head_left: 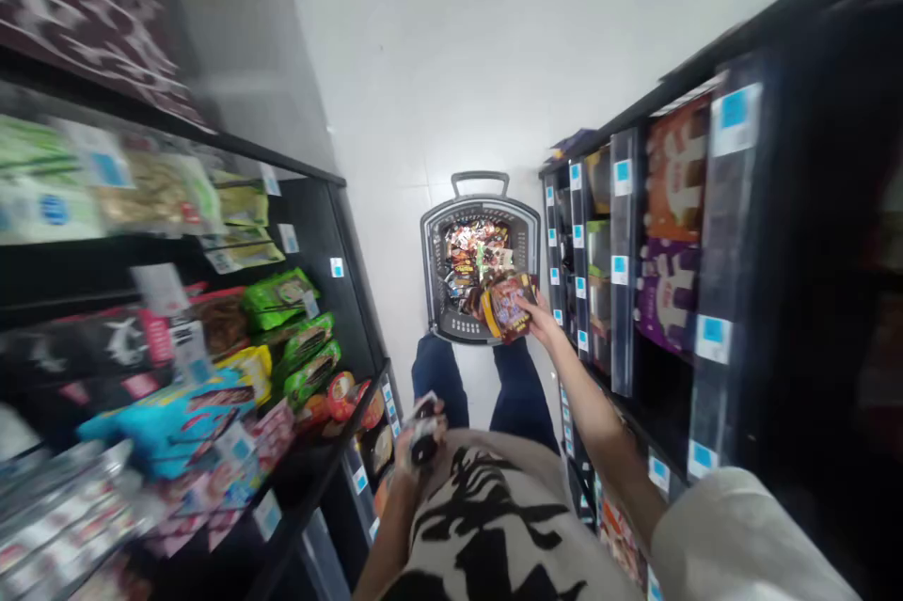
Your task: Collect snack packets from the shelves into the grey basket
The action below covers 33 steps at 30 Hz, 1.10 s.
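My right hand (542, 321) is closed on a brown-and-yellow snack packet (511, 304), possibly more than one, over the near right corner of a grey shopping basket (430, 286). Inside the basket lies a pile of colourful small snack packets (471, 244). Close to my body, my left hand (413, 450) is closed around a small black-and-white item (424, 432). Blur hides what kind of thing it is.
The basket stands on the pale floor (451, 65) at my feet, its handle (480, 176) at the far side. Shelves of bagged snacks (303, 347) rise on the left. On the right, a dark shelf unit (639, 366) holds orange and purple packs (675, 173).
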### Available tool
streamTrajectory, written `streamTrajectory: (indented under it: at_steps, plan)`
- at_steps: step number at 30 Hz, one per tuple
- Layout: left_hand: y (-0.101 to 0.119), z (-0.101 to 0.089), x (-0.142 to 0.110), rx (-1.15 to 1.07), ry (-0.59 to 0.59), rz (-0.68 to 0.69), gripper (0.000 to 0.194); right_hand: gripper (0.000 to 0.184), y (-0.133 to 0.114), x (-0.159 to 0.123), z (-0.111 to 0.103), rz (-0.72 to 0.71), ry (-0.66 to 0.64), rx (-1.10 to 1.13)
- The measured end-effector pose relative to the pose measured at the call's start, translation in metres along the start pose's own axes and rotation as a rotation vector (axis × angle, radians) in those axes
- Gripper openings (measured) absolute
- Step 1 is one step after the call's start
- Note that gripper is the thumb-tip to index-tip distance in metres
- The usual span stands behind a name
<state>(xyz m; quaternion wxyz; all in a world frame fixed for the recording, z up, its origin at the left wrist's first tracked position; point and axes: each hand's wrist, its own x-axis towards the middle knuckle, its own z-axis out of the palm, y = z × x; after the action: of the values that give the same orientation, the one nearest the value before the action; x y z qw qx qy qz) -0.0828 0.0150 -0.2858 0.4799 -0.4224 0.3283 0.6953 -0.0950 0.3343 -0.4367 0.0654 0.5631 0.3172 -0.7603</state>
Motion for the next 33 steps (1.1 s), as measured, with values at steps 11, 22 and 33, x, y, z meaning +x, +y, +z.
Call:
streamTrajectory:
  at_steps: [11,22,33]
  plan:
    - [0.124,0.116,-0.106,0.071,-0.437,0.228,0.045,0.069,0.052,-0.338,-0.041,-0.171,0.048,0.195]
    - [0.083,0.149,-0.149,0.981,-0.516,-0.016,0.058,0.066,0.249,-0.480,0.006,-0.496,0.373,1.023]
    - [-0.120,0.144,-0.236,1.499,-1.062,0.586,0.042,0.041,0.379,-0.541,-0.034,-0.590,0.614,1.217]
